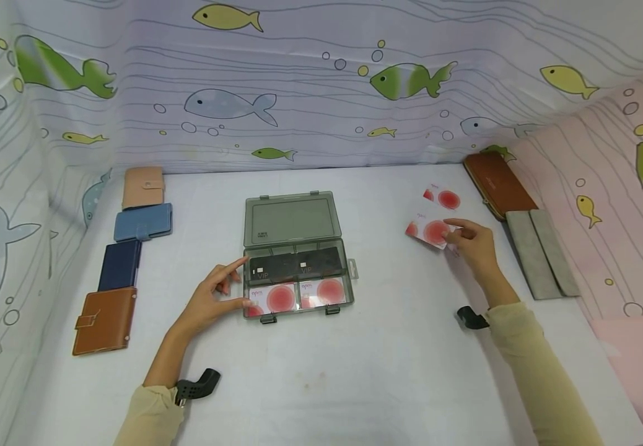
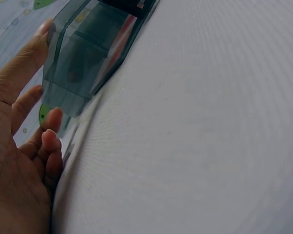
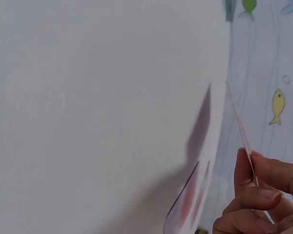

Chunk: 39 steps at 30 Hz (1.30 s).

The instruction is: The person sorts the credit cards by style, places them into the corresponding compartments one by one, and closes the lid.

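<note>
A grey see-through plastic case (image 1: 292, 220) lies on the table with its lid folded back. In its back row are two black VIP cards (image 1: 279, 267); the front row has two white cards with red circles (image 1: 321, 291). My left hand (image 1: 205, 301) touches the case's left side with spread thumb and index finger, seen beside the case (image 2: 83, 63) in the left wrist view. At the right, my right hand (image 1: 473, 248) pinches a white card with a red circle (image 1: 427, 228), raised and edge-on (image 3: 240, 124) in the right wrist view. A similar card (image 1: 443, 196) lies just behind it.
Along the left stand a beige wallet (image 1: 143, 187), a light blue wallet (image 1: 143, 222), a navy wallet (image 1: 118, 265) and a brown wallet (image 1: 105, 321). A long brown purse (image 1: 500, 183) and a grey wallet (image 1: 541, 254) lie at the right. Fish-print cloth (image 1: 321, 124) hangs behind.
</note>
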Tool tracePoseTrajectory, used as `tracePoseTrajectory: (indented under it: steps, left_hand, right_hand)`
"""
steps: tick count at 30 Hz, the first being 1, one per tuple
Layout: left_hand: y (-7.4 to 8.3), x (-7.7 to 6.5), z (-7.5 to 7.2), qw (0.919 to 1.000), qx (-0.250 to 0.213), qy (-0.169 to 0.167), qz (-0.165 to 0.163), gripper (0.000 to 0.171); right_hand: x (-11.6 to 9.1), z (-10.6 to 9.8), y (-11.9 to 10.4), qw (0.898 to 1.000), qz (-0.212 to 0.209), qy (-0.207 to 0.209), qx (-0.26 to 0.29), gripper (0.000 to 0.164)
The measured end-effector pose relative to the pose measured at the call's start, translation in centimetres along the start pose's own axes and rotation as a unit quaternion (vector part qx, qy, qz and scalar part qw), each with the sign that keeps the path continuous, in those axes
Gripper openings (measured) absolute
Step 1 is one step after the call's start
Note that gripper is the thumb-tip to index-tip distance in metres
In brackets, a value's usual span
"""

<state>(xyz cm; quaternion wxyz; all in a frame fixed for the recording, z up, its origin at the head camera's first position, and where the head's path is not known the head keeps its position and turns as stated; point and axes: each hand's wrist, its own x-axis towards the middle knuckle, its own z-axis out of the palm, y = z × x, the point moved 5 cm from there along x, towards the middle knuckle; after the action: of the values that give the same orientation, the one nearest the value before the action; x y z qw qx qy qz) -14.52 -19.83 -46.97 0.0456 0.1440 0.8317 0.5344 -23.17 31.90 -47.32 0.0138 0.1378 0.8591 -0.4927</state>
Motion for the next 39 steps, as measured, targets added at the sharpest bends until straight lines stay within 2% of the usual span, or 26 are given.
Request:
tracePoseTrajectory:
  steps: [9, 14, 21, 31, 39]
  left_hand:
    - [-0.1, 0.0, 0.0, 1.0, 0.002, 0.0, -0.005, 0.079]
    - [-0.2, 0.0, -0.1, 1.0, 0.001, 0.0, -0.005, 0.079]
    - [0.0, -0.1, -0.1, 1.0, 0.001, 0.001, -0.003, 0.079]
    - [-0.1, 0.1, 0.0, 0.9999, 0.003, -0.002, -0.015, 0.078]
    - [-0.1, 0.1, -0.1, 0.9999, 0.002, -0.002, -0.015, 0.079]
  right_hand:
    - [-2.2, 2.9, -2.7, 0.996, -0.028, -0.06, 0.06, 0.038]
    - [-3.8, 5.0, -4.4, 0.99, -0.05, -0.11, 0.077, 0.038]
    - [-5.9, 8.0, -6.0, 0.981, -0.085, -0.146, 0.097, 0.032]
    - [-8.3, 11.7, -7.6, 0.966, -0.104, -0.207, 0.111, 0.029]
    - [-9.6, 14.5, -8.5, 0.957, -0.109, -0.255, 0.084, 0.026]
